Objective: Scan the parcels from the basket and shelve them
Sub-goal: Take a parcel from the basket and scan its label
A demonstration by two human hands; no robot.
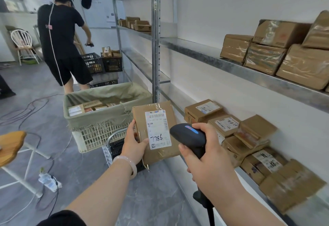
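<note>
In the head view, the left hand point(132, 144) is gripping a brown parcel point(160, 152) by its edge, label up, just right of the basket point(92, 136). The right hand point(208, 161), farther right of the basket, is clasping a black scanner point(190, 136) that is facing the parcel's label. More parcels point(89, 107) are lying inside the basket.

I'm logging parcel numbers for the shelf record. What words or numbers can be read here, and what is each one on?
"7786": handwritten on the white label of the parcel held in the left hand.
Printed lines and barcodes on that label: too small to read.
Lower-shelf parcel labels: blurred, handwriting illegible.
Far-shelf boxes: print too small.
Scanner in the right hand: no readable text.
</note>
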